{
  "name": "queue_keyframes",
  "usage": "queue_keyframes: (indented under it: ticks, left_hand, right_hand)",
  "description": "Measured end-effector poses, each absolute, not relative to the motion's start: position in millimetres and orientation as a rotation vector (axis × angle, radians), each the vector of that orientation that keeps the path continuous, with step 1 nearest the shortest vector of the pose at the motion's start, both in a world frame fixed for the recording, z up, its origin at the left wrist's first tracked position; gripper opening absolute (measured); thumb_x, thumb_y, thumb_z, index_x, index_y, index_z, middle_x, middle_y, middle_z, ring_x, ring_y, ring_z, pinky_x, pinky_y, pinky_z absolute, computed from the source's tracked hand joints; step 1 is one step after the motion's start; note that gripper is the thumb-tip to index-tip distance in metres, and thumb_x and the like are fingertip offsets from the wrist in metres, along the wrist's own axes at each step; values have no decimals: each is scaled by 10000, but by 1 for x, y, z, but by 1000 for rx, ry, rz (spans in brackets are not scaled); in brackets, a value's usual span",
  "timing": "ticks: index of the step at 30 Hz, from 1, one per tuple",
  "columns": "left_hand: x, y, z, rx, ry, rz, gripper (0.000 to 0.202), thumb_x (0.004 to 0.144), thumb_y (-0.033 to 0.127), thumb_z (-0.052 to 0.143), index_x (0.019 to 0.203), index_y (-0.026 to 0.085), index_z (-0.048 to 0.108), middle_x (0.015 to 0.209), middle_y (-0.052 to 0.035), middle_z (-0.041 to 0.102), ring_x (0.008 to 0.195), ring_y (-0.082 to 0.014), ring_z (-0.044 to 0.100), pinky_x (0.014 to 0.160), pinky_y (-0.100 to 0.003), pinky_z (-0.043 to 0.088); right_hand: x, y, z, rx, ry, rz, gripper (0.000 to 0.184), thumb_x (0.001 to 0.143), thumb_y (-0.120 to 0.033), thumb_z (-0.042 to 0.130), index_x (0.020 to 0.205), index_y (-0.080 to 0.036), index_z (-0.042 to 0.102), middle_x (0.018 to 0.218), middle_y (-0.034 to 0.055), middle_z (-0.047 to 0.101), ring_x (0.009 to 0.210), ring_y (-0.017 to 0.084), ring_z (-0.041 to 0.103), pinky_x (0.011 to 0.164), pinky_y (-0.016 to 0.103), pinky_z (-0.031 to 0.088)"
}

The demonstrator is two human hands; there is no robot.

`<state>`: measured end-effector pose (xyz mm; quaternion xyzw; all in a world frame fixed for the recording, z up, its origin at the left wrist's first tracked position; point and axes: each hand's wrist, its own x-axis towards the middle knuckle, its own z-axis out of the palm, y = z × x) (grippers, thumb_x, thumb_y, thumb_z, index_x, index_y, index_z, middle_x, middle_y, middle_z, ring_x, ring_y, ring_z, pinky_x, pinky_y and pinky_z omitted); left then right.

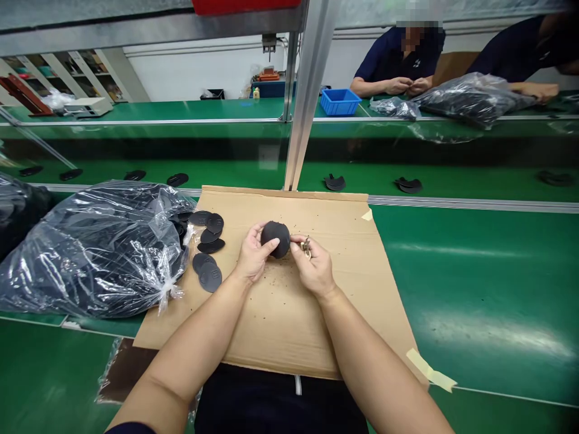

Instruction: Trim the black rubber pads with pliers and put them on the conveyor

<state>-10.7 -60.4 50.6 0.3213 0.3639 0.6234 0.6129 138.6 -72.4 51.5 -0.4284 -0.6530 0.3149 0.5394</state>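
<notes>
My left hand (254, 256) is closed on a round black disc (275, 239), thumb across its face. A small brass-coloured metal tool (306, 247) is in my right hand (315, 265), its fingers closed by the disc's right edge. The tool's exact kind is too small to make out. Both hands are above a cardboard sheet (362, 301) sprinkled with tiny dark crumbs. To the left of my left hand lie several loose black discs (210, 277), some overlapping, a few with raised marks.
A big clear plastic bag (99, 253) full of black pieces stands at the left. Behind the cardboard rises a metal post (310, 90). Black parts (335, 182) lie spaced along the green strip beyond. Across it, a co-worker (398, 60) sits near a blue bin (340, 102).
</notes>
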Motion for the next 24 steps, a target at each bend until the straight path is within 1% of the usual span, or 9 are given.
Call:
queue_keyframes:
  ticks: [2,4,7,9,11,14,17,20,24]
  left_hand:
    - [-12,-60,50,858,895,1492,732,563,226,858,1202,184,504,1099,-71,651,1051,-188,609,968,-329,460]
    - [-14,-62,49,974,928,1428,690,575,219,845,1189,166,534,1058,-80,668,1011,-202,628,969,-361,462]
    - [-16,-64,45,1079,941,1400,606,614,218,818,1164,154,571,1073,-97,662,988,-194,632,945,-348,474]
    - [-16,-64,42,1099,953,1461,636,611,210,818,1190,167,559,1123,-102,640,976,-181,628,919,-329,483]
    - [-16,-62,39,1102,985,1499,669,576,185,832,1186,169,559,1150,-107,623,999,-180,615,915,-316,479]
    - [-15,-60,35,1096,1024,1474,633,556,146,826,1139,150,581,1096,-106,639,1054,-193,596,950,-319,459]
    - [-13,-61,36,1073,980,1436,572,581,153,810,1108,137,588,1039,-104,662,992,-192,624,927,-332,477]
    - [-12,-62,39,1055,949,1420,535,584,167,813,1075,130,604,1009,-102,677,926,-186,642,888,-332,496]
    - [-11,-61,40,1027,955,1428,510,554,137,813,1031,136,631,1014,-91,683,920,-181,641,885,-323,494]
  right_hand:
    - [141,-70,50,-1058,-1469,813,254,900,-387,566,1050,-190,625,950,62,678,846,189,644,797,329,522]
    - [144,-68,50,-1067,-1498,783,263,874,-375,598,1059,-191,627,984,66,675,883,200,640,832,341,510]
    - [147,-65,50,-1052,-1642,733,221,838,-313,621,1028,-203,634,991,57,670,894,204,630,840,340,495]
    - [148,-64,49,-1053,-1723,726,138,825,-269,609,945,-206,636,910,40,665,828,192,622,791,328,494]
    - [148,-64,49,-1032,-1757,678,76,802,-207,582,868,-207,621,842,30,645,792,189,606,763,330,488]
    - [147,-64,50,-936,-1757,508,146,745,-107,519,811,-214,593,852,38,635,849,206,594,804,363,475]
    - [145,-66,52,-864,-1770,402,199,721,-60,482,788,-221,577,860,37,635,856,204,587,810,374,469]
    - [144,-67,53,-845,-1786,384,215,711,-51,475,788,-222,578,862,37,638,856,200,585,807,374,471]
    - [145,-65,51,-904,-1773,394,191,717,-70,481,776,-224,578,850,41,641,855,207,589,803,379,471]
